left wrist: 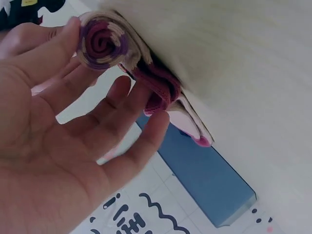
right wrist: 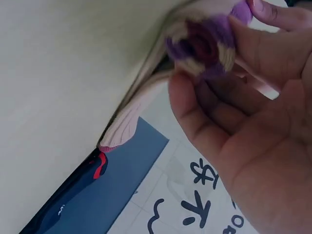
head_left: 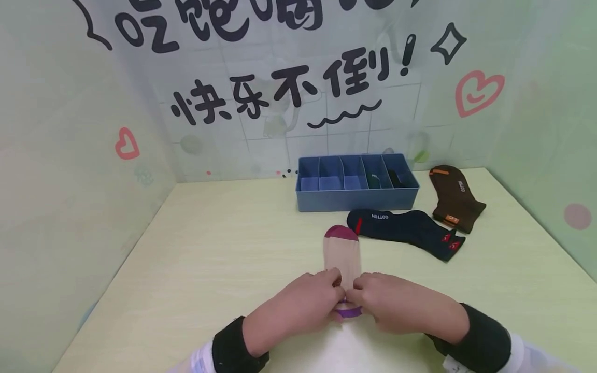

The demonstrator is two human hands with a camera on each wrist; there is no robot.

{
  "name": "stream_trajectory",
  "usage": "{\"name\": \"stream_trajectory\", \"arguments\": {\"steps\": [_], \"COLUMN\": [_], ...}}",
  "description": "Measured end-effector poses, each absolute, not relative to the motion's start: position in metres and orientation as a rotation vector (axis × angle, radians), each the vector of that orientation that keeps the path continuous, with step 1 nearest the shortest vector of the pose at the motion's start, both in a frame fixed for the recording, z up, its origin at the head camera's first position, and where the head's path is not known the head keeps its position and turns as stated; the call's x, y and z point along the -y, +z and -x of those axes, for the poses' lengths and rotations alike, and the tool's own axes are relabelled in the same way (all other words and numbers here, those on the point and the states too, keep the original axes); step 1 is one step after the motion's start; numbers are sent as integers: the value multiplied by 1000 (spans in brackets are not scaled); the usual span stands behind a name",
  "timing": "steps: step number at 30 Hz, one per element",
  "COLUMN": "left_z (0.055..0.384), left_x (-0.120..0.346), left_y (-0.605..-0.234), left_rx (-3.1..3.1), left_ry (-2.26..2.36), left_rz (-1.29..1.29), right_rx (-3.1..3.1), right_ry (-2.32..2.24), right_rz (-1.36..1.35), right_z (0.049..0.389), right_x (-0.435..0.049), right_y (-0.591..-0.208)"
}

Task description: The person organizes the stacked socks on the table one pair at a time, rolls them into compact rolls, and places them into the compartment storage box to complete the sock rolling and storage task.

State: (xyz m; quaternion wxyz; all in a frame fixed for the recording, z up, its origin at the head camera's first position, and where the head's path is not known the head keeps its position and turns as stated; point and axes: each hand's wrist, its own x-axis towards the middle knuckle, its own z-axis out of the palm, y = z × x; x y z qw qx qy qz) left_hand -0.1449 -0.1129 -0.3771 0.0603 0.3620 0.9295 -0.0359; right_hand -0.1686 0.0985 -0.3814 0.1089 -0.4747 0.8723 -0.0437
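Observation:
A beige sock [head_left: 342, 254] with a dark pink toe and purple bands lies lengthwise on the table, its near part rolled up. My left hand [head_left: 305, 300] holds the left end of the roll between thumb and fingers. From the other side, my right hand [head_left: 396, 300] grips the right end. In the left wrist view the rolled end [left wrist: 102, 44] shows a spiral of purple, beige and dark pink. A similar spiral [right wrist: 202, 48], somewhat blurred, appears in the right wrist view. Beyond the roll, the unrolled layers stretch flat towards the back.
Behind the sock stands a blue divided box [head_left: 356, 200], with dark items in its two right compartments. A navy sock [head_left: 406, 226] with red marks lies just right of the beige toe. Farther right is a brown sock [head_left: 454, 199]. Printed walls [head_left: 280, 129] enclose the table.

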Motion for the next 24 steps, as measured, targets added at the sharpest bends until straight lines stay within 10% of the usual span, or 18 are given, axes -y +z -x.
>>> {"name": "stream_trajectory", "arguments": {"steps": [10,24], "left_z": [143,146], "left_x": [110,109], "left_y": [-375,-379], "left_rx": [-2785,-2936], "left_ry": [220,227], "left_rz": [-937,-996], "right_rx": [-2507,-2842], "right_ry": [-364,715], "right_rz": [1210,1930], "right_z": [173,142], "right_x": [-103,-92], "right_y": [-374,-387]}}
